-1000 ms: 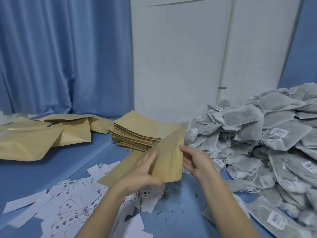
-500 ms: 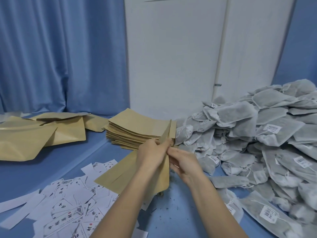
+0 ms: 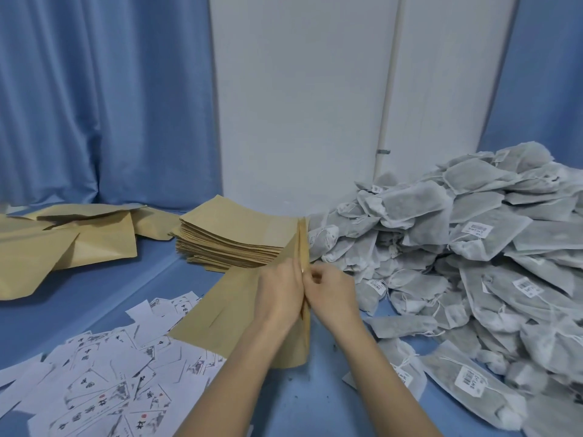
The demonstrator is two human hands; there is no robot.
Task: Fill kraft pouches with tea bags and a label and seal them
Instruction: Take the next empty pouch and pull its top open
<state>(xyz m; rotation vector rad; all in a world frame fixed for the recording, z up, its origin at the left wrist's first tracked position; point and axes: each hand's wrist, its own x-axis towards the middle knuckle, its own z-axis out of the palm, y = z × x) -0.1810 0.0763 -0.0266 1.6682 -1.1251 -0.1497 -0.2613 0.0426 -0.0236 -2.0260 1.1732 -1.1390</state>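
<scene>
The left hand [image 3: 279,291] and right hand [image 3: 331,290] are each pinching one wall of a pouch [image 3: 239,307] held edge-on above the worktop [image 3: 151,279], probably parting its mouth for filling. The tea bags [image 3: 457,253] and labels [image 3: 104,380] are lying within reach on either side. The fingertips and mouth are hiding each other, so the opening cannot be judged.

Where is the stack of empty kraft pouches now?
In the head view, the stack of kraft pouches lies centre table, just behind both hands, left of the tea bag pile.
</scene>
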